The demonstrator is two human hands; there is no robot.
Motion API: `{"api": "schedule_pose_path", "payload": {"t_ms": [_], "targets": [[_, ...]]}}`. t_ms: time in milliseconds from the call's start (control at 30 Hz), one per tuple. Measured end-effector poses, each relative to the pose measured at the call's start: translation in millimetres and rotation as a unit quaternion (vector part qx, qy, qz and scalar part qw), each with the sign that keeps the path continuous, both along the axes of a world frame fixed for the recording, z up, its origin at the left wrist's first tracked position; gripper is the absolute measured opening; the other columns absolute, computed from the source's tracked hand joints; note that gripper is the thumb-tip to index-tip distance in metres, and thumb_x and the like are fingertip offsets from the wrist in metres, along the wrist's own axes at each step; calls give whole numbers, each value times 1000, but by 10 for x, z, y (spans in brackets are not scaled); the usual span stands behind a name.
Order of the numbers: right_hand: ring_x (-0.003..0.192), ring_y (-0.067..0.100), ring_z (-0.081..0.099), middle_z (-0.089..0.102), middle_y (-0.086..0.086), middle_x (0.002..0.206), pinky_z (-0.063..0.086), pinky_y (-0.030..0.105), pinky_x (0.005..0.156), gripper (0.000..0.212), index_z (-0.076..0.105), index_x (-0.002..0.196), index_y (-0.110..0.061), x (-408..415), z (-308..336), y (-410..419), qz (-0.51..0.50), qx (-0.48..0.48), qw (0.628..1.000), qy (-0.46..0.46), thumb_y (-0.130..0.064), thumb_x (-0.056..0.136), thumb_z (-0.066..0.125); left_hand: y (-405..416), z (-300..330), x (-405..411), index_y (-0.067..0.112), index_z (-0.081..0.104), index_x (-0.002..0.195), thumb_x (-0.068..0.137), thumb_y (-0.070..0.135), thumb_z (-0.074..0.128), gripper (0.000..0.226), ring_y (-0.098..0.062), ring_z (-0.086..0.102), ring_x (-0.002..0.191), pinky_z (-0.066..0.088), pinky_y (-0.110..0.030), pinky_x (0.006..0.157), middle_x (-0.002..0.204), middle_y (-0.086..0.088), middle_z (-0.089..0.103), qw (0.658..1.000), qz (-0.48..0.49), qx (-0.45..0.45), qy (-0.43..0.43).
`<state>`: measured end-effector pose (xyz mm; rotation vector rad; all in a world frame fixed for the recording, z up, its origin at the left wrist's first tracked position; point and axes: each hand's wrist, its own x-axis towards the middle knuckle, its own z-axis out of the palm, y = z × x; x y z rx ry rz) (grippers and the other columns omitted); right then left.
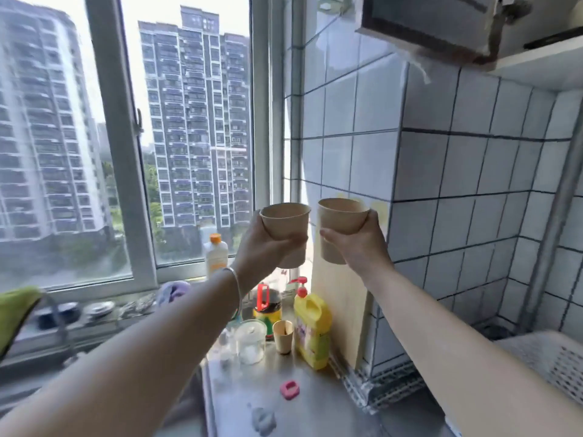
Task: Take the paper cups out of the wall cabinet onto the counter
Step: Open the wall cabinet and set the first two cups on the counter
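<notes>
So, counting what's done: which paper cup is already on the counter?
The small cup beside the yellow bottle; the other two are held up.

A large window (132, 137) fills the view from nine to twelve o'clock, its pale frame crossed by a slanting mullion, with grey high-rise apartment blocks (195, 121) and green trees outside under bright, hazy daylight. From twelve to three o'clock a wall of white square tiles (457, 171) with dark grout folds around a projecting corner. At one o'clock hangs the underside of a wall cabinet (441, 23). Toward six o'clock lies the steel surface (315, 411).
</notes>
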<state>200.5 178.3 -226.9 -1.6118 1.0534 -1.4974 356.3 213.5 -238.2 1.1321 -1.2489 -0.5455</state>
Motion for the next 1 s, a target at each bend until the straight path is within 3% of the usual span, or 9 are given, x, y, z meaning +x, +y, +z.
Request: {"api": "schedule_pose_path", "payload": {"t_ms": [133, 233, 367, 467, 533, 633, 767, 867, 1000], "targets": [[94, 20, 57, 53, -9, 89, 52, 39, 84, 58, 42, 112, -15, 730, -297, 450, 72, 29, 997, 2, -14, 68, 79, 696, -327, 696, 15, 55, 110, 64, 9, 82, 54, -16, 62, 83, 57, -35, 72, 95, -3, 65, 997, 78, 27, 6], [92, 19, 55, 54, -8, 87, 50, 39, 88, 62, 42, 118, -11, 1269, -453, 793, 127, 37, 991, 9, -12, 68, 79, 1230, -486, 1180, 20, 57, 107, 64, 10, 83, 51, -21, 63, 86, 57, -40, 75, 96, -5, 66, 989, 140, 45, 19], [94, 25, 59, 57, 3, 100, 51, 50, 86, 64, 40, 110, -14, 1990, -645, 1260, 220, 44, 974, 34, -17, 61, 82, 1885, -634, 1752, 24, 49, 103, 65, 7, 83, 53, -17, 60, 85, 57, -27, 70, 90, 5, 62, 966, 252, 50, 31], [91, 20, 55, 57, 0, 97, 51, 41, 84, 56, 42, 105, -15, 2520, -762, 1611, 289, 52, 954, 53, -16, 65, 81, 2421, -691, 2064, 21, 45, 105, 70, 3, 79, 52, -9, 56, 79, 51, -9, 57, 85, 13, 56, 943, 326, 44, 47], [94, 19, 58, 63, 1, 103, 50, 35, 82, 59, 49, 108, -14, 2852, -829, 1872, 336, 53, 937, 72, -26, 61, 81, 2803, -750, 2275, 18, 47, 108, 65, 13, 84, 57, -11, 60, 84, 53, -10, 65, 89, 7, 60, 918, 389, 51, 55], [95, 19, 57, 62, 1, 104, 47, 31, 77, 60, 51, 115, -14, 3314, -920, 2340, 414, 57, 905, 82, -22, 63, 80, 3433, -884, 2546, 17, 51, 110, 44, 37, 87, 78, -24, 65, 100, 55, -38, 87, 106, -4, 67, 873, 478, 59, 70], [93, 17, 55, 57, -3, 96, 46, 32, 76, 56, 44, 113, -16, 3863, -1054, 3063, 499, 57, 860, 93, -16, 68, 79, 4300, -1047, 2829, 15, 53, 107, 59, 28, 85, 59, -9, 64, 85, 53, -17, 74, 102, 1, 66, 819, 564, 83, 65], [86, 14, 54, 53, -9, 89, 47, 32, 73, 54, 41, 106, -21, 4319, -1158, 3686, 557, 66, 822, 101, -16, 68, 78, 4977, -1165, 3049, 16, 56, 116, 55, 39, 83, 71, -13, 65, 96, 53, -23, 82, 107, 4, 68, 774, 621, 105, 66], [82, 12, 53, 54, -6, 89, 46, 23, 62, 53, 41, 109, -15, 4901, -1317, 4595, 621, 59, 770, 130, -15, 70, 77, 5923, -1347, 3332, 24, 56, 107, 68, 27, 81, 46, -6, 62, 86, 40, -4, 56, 88, 14, 61, 722, 677, 116, 85]]}}
